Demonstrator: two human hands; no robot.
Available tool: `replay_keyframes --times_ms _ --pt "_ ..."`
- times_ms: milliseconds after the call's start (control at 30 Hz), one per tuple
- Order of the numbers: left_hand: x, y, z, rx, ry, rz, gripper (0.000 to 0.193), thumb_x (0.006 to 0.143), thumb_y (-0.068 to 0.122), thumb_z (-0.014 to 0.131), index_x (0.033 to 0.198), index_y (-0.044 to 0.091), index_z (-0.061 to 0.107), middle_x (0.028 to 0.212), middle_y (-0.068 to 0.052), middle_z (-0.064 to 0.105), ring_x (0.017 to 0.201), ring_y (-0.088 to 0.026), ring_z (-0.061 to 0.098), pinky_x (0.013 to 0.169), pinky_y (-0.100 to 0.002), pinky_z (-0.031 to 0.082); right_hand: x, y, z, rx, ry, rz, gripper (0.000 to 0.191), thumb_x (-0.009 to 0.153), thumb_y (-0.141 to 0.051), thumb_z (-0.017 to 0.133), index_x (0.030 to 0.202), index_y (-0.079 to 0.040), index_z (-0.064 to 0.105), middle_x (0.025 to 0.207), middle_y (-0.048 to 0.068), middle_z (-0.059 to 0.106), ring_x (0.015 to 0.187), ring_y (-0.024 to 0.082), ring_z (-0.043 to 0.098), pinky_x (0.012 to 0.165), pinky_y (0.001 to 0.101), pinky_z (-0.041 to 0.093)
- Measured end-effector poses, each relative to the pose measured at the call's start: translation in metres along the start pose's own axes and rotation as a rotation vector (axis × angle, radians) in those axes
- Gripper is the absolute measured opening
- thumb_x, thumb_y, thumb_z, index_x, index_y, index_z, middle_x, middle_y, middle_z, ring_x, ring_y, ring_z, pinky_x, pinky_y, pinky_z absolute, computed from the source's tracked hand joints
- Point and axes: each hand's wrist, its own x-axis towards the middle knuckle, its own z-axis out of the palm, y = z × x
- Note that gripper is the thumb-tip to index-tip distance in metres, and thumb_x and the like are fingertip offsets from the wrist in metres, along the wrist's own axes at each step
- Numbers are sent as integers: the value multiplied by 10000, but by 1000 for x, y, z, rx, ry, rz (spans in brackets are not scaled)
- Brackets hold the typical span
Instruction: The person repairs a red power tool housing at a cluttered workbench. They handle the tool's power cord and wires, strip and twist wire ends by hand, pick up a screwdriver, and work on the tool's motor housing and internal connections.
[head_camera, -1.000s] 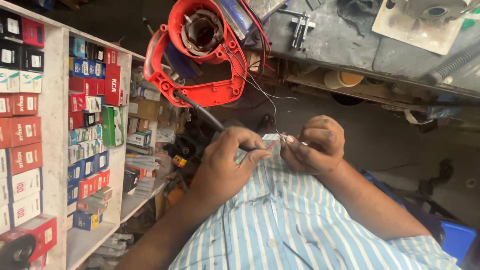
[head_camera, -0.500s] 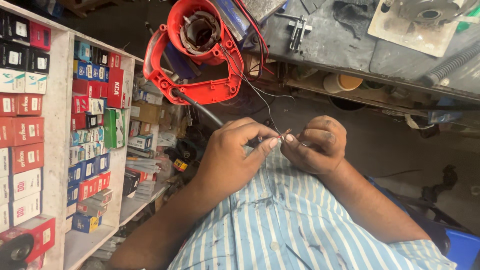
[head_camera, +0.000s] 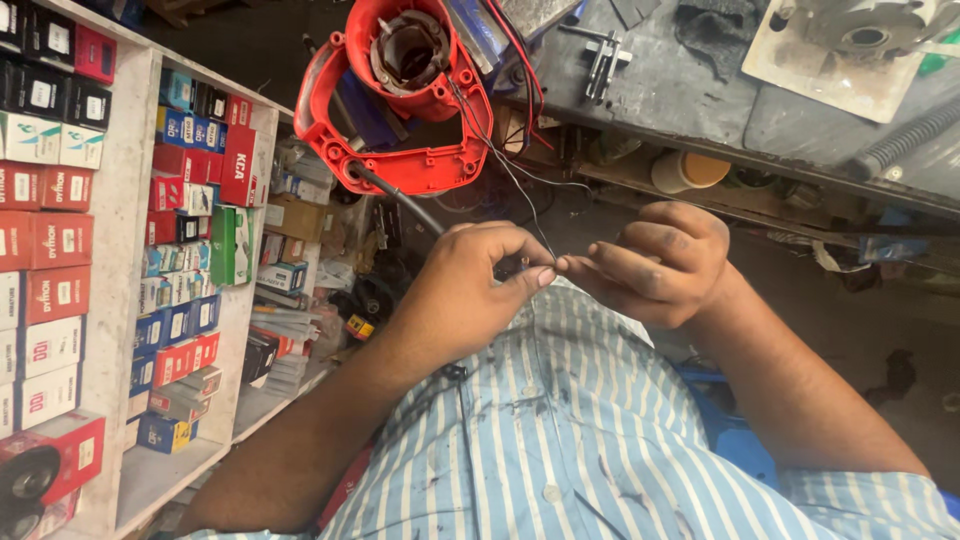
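Left grip (head_camera: 470, 290) pinching thin wire (head_camera: 505, 170), right grip (head_camera: 655, 262) curled, fingertips meeting, red tool housing (head_camera: 400, 100) above

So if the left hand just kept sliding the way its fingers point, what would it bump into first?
Most likely the right hand: the left hand points across the body, its fingers almost meeting the right hand's over a thin dark wire. Depth is hard to judge from above.

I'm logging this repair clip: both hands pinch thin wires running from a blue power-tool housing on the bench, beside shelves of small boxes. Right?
Not quite: the power-tool housing is red, not blue, as the head view shows. The rest holds: the left hand and right hand pinch the thin wires, beside shelves of small boxes.
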Motion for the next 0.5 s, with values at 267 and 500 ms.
replay_keyframes --times_ms 267,500 --pt "9 -6 -2 -171 -129 -94 205 915 120 676 1093 27 718 1011 -83 790 925 -188 775 843 -326 594 -4 -4 8 -59 -44 -24 215 823 -143 938 925 -189 755 965 -38 604 812 174 595 637 330 510" --pt "3 -13 8 111 103 164 140 903 134 746 1022 60 737 953 -75 761 935 -279 694 894 -398 512 -7 -35 24 73 32 484 132 799 -66 790 907 -35 721 927 77 610 747 235 634 629 343 510"
